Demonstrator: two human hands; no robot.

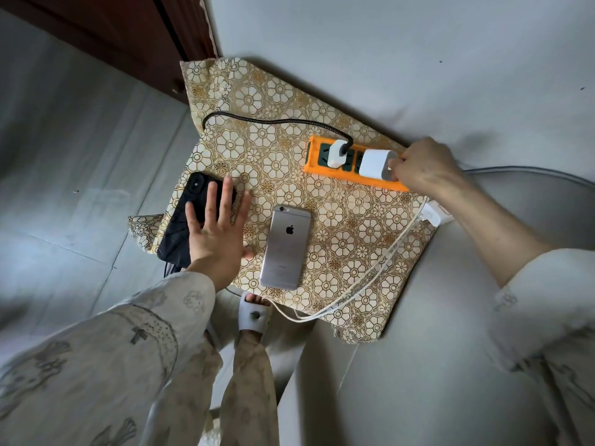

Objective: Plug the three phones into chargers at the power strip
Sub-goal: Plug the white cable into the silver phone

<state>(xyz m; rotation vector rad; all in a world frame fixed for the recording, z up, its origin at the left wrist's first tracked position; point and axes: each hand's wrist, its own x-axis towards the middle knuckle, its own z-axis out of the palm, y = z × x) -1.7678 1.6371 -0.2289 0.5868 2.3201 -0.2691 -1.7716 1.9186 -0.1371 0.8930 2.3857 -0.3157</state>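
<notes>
An orange power strip [317, 167] lies at the back right of a floral-patterned cloth [283, 143]. A small white charger [336, 153] with a black braided cable [270, 121] sits in it. My right hand [421, 165] pinches the end of a larger white charger [375, 164] standing in the strip beside the first. My left hand [215, 226] lies flat with fingers spread, partly on a black phone [188, 217] lying face down at the cloth's left edge. A silver phone [285, 246] lies face down in the middle. Only two phones show.
White cables [363, 284] run along the cloth's right side to a white plug [433, 214] under my right forearm. A grey cushioned seat [434, 317] borders the right. A dark wooden door [135, 37] stands at the back left. A slippered foot [254, 313] is below the cloth.
</notes>
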